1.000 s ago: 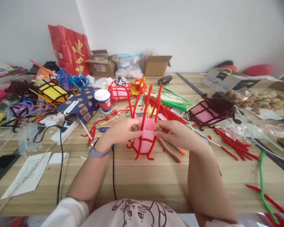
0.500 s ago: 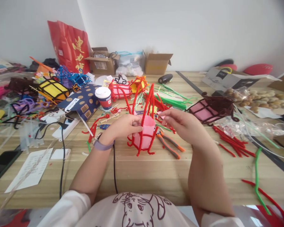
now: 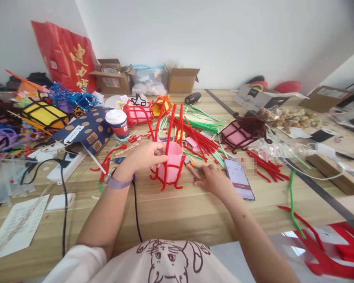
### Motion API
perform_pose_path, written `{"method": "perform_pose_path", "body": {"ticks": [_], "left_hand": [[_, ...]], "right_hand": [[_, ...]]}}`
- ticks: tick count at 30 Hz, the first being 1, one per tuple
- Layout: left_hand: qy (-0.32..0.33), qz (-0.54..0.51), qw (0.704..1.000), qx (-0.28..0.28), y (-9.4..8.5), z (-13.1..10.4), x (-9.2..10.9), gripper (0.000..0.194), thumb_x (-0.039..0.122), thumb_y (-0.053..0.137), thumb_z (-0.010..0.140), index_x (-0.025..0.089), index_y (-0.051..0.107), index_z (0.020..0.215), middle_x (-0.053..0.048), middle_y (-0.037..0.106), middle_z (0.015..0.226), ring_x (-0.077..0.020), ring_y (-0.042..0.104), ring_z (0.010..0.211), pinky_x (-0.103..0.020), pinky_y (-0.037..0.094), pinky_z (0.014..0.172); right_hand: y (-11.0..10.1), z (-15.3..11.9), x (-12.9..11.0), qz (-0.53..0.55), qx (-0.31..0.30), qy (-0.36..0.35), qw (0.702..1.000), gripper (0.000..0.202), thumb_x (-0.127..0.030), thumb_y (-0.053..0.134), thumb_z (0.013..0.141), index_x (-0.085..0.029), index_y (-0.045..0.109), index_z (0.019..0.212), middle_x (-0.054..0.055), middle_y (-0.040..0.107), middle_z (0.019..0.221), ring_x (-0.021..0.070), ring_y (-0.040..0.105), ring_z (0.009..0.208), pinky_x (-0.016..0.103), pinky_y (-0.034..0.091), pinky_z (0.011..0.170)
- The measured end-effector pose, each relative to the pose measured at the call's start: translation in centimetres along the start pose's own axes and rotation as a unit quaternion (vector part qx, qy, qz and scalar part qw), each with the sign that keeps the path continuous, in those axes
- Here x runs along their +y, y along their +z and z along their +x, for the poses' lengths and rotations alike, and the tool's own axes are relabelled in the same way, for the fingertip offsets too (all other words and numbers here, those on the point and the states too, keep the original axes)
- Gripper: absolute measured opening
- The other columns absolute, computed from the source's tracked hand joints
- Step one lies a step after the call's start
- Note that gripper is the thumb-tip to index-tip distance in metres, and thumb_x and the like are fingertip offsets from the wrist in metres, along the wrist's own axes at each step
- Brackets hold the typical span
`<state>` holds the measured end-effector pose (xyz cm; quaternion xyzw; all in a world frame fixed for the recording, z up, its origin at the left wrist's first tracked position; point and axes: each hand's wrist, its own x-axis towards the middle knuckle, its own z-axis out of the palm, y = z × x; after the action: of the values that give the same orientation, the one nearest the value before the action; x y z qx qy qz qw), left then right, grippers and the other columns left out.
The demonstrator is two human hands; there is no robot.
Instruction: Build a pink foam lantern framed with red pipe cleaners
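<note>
A lantern-like frame of red fuzzy stems with pink panels (image 3: pixel 171 169) stands upright on the table, its long red stems pointing up. My left hand (image 3: pixel 150 157) is closed on its upper left edge, thumb and fingers pinching a red stem. To the right, my right hand (image 3: pixel 214 179) lies low over the table, on the handles of orange and grey pliers (image 3: pixel 192 168); its fingers are partly spread. Whether they grip the handles cannot be made out. Just right of that hand lies a phone with a lit screen (image 3: pixel 239 181).
A lidded paper cup (image 3: pixel 117 125) stands behind my left hand. Red stems (image 3: pixel 203 137) lie behind the lantern, and a brown-and-pink lantern (image 3: pixel 242 131) is at the right. A black cable (image 3: pixel 136 212) runs to the front edge. Boxes (image 3: pixel 183 79) stand by the wall.
My right hand has come down from beside the lantern's top to the pliers. The phone now shows beside it. The view has turned to the right; my left hand still holds the lantern.
</note>
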<state>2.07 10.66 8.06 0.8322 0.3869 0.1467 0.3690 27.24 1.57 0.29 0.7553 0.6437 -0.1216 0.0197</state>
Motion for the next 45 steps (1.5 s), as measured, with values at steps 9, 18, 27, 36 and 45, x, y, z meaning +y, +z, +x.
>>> {"method": "perform_pose_path", "body": {"ticks": [9,18,27,36,45], "left_hand": [[0.002,-0.025,0.999,-0.036,0.1,-0.2,0.0,0.017,0.027,0.054,0.078,0.017,0.063,0.089,0.005,0.059,0.055,-0.0117,0.053,0.045,-0.021,0.037,0.045],[0.022,0.074,0.997,0.008,-1.0,-1.7,1.5,0.012,0.029,0.054,0.076,0.02,0.051,0.068,0.006,0.051,0.054,-0.0111,0.046,0.05,-0.023,0.03,0.049],[0.08,0.202,0.973,-0.082,-2.0,-2.0,3.0,0.018,0.029,0.053,0.077,0.021,0.044,0.064,0.005,0.051,0.056,-0.0121,0.044,0.051,-0.026,0.025,0.05],[0.105,0.177,0.964,-0.166,-1.3,0.2,3.7,0.004,0.024,0.055,0.074,0.022,0.058,0.074,0.004,0.059,0.063,-0.0132,0.05,0.057,-0.026,0.03,0.053],[0.124,0.237,0.96,-0.077,1.6,1.2,4.2,0.012,0.026,0.05,0.079,0.021,0.057,0.071,-0.001,0.057,0.071,-0.0154,0.049,0.061,-0.029,0.027,0.053]], "right_hand": [[-0.1,0.2,2.0,0.114,-0.033,0.008,0.993,0.035,-0.04,0.05,0.087,-0.013,0.07,0.097,0.011,0.072,0.086,0.0221,0.065,0.075,0.028,0.042,0.062],[-0.7,-5.6,5.1,0.649,-0.107,-0.02,0.753,0.055,-0.066,0.063,0.072,-0.019,0.068,0.099,0.008,0.06,0.085,0.0171,0.052,0.067,0.025,0.041,0.049],[-1.7,-7.6,1.0,0.688,-0.19,-0.17,0.679,0.045,-0.044,0.072,0.082,-0.025,0.063,0.121,0.006,0.061,0.092,0.018,0.06,0.08,0.031,0.05,0.071],[-4.2,-9.0,2.3,0.428,-0.105,-0.14,0.887,0.05,-0.062,0.054,0.087,-0.021,0.072,0.11,0.01,0.067,0.092,0.0233,0.059,0.081,0.038,0.053,0.077],[-3.8,-10.3,5.3,0.37,-0.12,-0.026,0.921,0.06,-0.067,0.058,0.079,-0.024,0.07,0.118,0.012,0.07,0.102,0.0346,0.06,0.098,0.046,0.05,0.086]]}}
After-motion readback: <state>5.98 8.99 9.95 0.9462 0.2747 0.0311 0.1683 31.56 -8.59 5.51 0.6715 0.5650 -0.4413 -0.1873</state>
